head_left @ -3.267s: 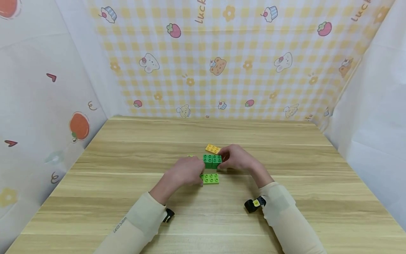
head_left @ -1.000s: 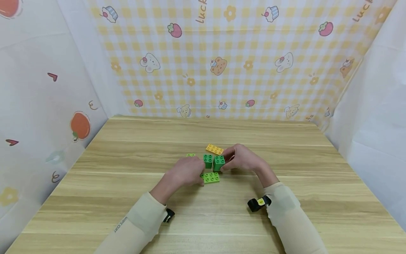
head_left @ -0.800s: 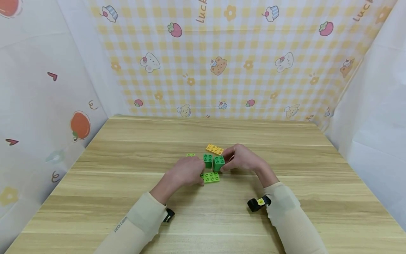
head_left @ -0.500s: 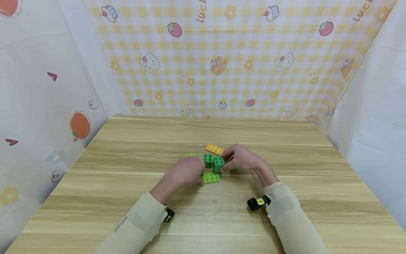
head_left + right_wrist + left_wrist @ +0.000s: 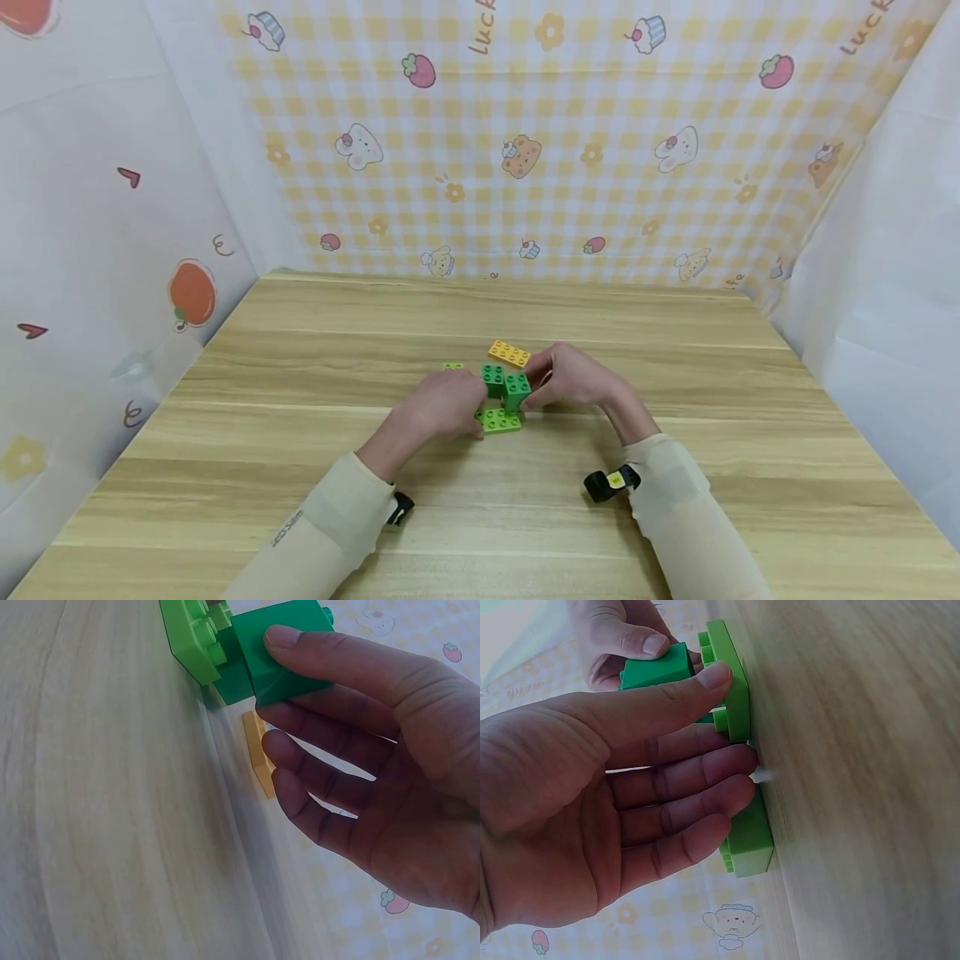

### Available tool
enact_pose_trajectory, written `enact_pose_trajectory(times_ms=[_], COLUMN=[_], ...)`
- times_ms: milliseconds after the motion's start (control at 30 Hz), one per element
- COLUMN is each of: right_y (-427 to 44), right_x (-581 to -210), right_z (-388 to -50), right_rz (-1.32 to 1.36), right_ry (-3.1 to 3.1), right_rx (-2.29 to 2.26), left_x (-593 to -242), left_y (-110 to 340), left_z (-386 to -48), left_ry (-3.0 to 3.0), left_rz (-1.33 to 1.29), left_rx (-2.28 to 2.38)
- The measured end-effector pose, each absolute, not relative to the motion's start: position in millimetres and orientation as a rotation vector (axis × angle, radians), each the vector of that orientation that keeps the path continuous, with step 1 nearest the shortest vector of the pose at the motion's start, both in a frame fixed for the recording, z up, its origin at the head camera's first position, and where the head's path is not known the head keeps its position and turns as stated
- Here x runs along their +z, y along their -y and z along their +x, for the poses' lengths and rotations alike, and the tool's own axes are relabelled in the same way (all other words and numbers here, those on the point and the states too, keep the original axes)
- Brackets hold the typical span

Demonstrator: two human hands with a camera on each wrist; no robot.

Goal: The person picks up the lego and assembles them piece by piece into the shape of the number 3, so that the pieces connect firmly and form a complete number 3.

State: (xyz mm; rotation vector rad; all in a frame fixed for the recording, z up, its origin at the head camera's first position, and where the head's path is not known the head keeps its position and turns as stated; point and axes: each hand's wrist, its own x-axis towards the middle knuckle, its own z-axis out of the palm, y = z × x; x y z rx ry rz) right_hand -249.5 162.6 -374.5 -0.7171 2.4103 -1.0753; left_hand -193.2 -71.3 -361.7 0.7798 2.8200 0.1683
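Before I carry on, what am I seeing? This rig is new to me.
No machine: these are a person's bare left hand and right hand. The wide view is from a head camera; the close ones from a camera on each wrist, so the table looks sideways. On it are a yellow eight-stud brick, a green four-stud brick, a near lime brick and a far lime brick, partly behind the left hand. The right hand pinches a second green brick; the left thumb seems to touch the near lime brick.

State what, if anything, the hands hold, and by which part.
The right hand pinches a dark green brick by its sides. The left hand has its thumb on a flat lime brick; whether it grips cannot be told.
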Motion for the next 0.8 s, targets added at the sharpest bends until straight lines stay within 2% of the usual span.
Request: enact_pose_trajectory(times_ms=[800], right_y=[-164.5], right_x=[-377.3], right_z=[-244.7], right_rz=[-0.724], right_ry=[-2.386], right_rx=[-1.107], left_x=[-362.0], left_y=[69.3], left_z=[-194.6], left_ry=[-2.814], left_rz=[0.765], left_rx=[0.136])
